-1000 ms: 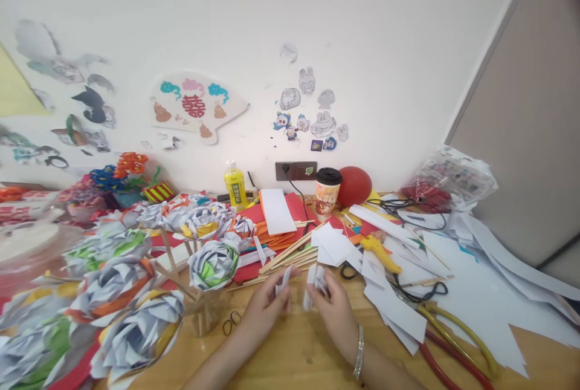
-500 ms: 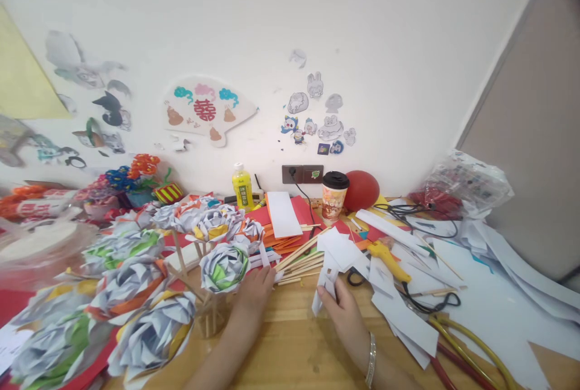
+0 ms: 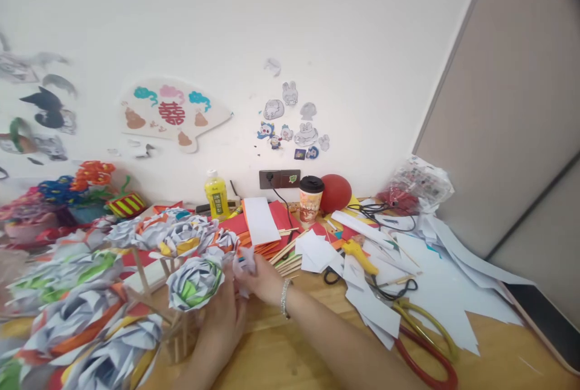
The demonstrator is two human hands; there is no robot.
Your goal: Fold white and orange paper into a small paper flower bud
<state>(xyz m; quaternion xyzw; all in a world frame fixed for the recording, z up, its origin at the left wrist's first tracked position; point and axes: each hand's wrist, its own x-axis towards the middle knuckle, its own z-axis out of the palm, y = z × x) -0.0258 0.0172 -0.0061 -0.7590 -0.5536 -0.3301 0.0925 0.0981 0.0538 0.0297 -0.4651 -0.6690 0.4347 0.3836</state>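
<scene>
My right hand (image 3: 265,280) is closed on folded white paper pieces (image 3: 245,262) and reaches across to the left. Just beside it, my left hand (image 3: 223,312) is raised close to the paper, its fingertips largely hidden, so I cannot make out what they hold. A white paper flower with green strips (image 3: 196,283) stands on a stick right by my left hand. More white paper flowers (image 3: 81,311), with orange and yellow strips, crowd the left side. Thin wooden sticks (image 3: 286,257) lie behind my right hand.
Several white paper squares (image 3: 317,250), a yellow glue gun (image 3: 360,257) and red-and-yellow-handled scissors (image 3: 428,347) lie on the right. At the back stand a yellow drink bottle (image 3: 216,195), a lidded paper cup (image 3: 311,199) and a red balloon (image 3: 336,193). A phone (image 3: 544,323) rests far right.
My right hand has moved left with the white paper and now meets my left hand near the green-stripped flower. The view has turned to the right, bringing the phone into sight.
</scene>
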